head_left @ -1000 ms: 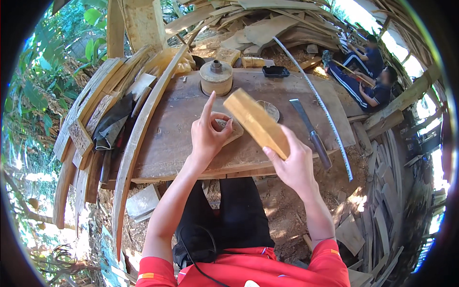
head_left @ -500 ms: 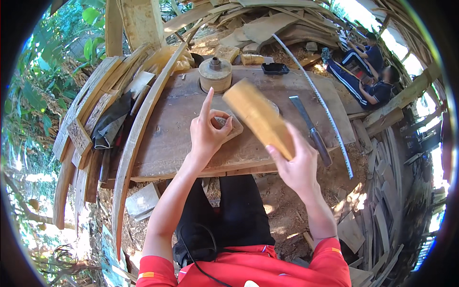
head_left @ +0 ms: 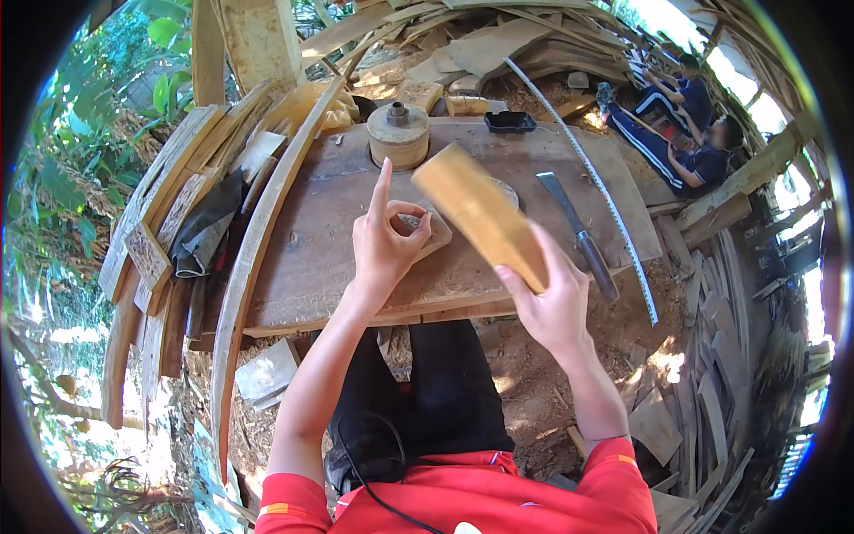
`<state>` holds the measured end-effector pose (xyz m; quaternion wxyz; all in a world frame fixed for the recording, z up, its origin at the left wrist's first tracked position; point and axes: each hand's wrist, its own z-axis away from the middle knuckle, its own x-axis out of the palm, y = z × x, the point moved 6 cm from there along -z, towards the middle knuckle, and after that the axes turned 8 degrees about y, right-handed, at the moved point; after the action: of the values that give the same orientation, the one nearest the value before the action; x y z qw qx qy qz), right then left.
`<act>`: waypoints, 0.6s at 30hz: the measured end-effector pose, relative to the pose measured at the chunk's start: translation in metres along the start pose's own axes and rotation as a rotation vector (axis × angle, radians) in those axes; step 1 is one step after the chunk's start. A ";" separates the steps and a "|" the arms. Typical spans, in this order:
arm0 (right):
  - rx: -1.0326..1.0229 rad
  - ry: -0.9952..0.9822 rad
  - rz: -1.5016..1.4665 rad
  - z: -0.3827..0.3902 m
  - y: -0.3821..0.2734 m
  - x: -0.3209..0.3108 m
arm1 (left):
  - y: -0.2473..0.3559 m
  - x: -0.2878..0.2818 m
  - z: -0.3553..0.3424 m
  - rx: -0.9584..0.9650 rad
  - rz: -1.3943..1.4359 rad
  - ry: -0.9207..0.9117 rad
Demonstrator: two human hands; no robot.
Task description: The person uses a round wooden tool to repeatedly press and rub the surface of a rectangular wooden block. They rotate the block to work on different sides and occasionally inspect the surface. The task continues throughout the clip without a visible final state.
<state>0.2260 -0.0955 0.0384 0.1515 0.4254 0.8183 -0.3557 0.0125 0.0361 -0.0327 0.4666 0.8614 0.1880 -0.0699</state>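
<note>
My right hand grips the lower end of a thick yellow-brown wooden block, held tilted above the worktable, its far end blurred. My left hand is raised beside it with the index finger pointing up. Its thumb and another finger curl into a ring, tips together; whatever they may pinch is too small to make out. Behind that hand lies a small flat piece of wood, partly covered. A pale round object shows only its edge past the block. Right of it rests a chisel-like tool with a dark handle.
The brown wooden worktable bears a round wooden container, a black tray and a long white measuring strip. Curved planks lean at its left. Two people sit at the far right near stacked boards.
Both hands keep nearly the same pose, the wooden block still raised in the right one. The whole view has shifted very slightly.
</note>
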 end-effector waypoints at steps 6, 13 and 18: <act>0.220 -0.223 -0.180 0.004 0.020 0.015 | 0.000 0.000 0.002 -0.028 0.042 -0.002; 0.745 -0.116 -1.167 0.001 0.051 0.079 | 0.008 0.002 -0.001 0.097 -0.015 0.001; 0.813 -0.180 -1.199 0.014 0.062 0.104 | 0.013 0.002 -0.002 0.080 -0.005 -0.017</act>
<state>0.2136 -0.0202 -0.0568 -0.1727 -0.1043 0.6982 -0.6869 0.0190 0.0317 -0.0218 0.4333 0.8782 0.1833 -0.0861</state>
